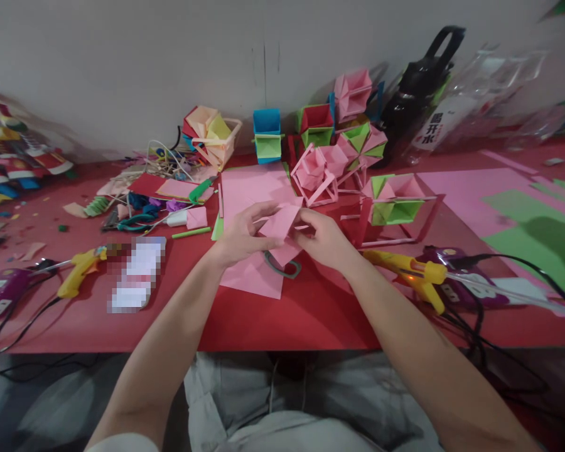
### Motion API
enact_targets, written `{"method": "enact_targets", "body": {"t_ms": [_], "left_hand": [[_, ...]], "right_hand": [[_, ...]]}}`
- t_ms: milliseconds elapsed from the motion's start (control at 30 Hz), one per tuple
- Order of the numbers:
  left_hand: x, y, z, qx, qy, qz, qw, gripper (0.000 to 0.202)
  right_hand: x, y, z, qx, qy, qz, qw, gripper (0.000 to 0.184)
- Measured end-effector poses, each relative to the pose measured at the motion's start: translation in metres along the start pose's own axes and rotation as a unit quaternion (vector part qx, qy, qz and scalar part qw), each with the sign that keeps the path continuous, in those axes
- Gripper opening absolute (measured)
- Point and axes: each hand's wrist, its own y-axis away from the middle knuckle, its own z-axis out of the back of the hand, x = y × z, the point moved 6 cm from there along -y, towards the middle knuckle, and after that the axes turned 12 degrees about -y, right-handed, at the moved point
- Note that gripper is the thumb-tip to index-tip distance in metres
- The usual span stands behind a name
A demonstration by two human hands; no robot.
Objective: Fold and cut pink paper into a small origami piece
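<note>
Both hands meet over the middle of the red table (273, 320) and pinch a folded pink paper piece (280, 221). My left hand (240, 235) grips its left side with curled fingers. My right hand (324, 238) holds its right edge. Under the hands lie flat pink paper sheets (252, 276) and the grey handles of scissors (282, 269). A larger pink sheet (249, 185) lies just beyond the hands.
Folded paper cubes in pink (317, 169), green (395, 198), blue (267, 135) and red stand behind. A yellow glue gun (407, 270) lies right, another (78, 270) left, with cords. A dark bottle (419, 88) and clear bottle stand by the wall. Paper scraps litter the left.
</note>
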Motion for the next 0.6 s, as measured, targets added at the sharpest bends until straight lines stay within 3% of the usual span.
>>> {"method": "enact_targets", "body": {"t_ms": [267,433,600], "left_hand": [[0.001,0.001,0.006,-0.041,-0.084,0.009,0.996,0.064],[0.0,0.0,0.007,-0.056,-0.085,0.022,0.995,0.06],[0.01,-0.002,0.001,-0.05,0.005,0.064,0.997,0.053]], "right_hand": [[0.0,0.0,0.003,-0.018,-0.023,-0.046,0.999,0.002],[0.011,0.001,0.003,-0.028,0.039,0.044,0.998,0.009],[0.021,0.006,0.002,-0.099,0.158,0.119,0.975,0.024]]}}
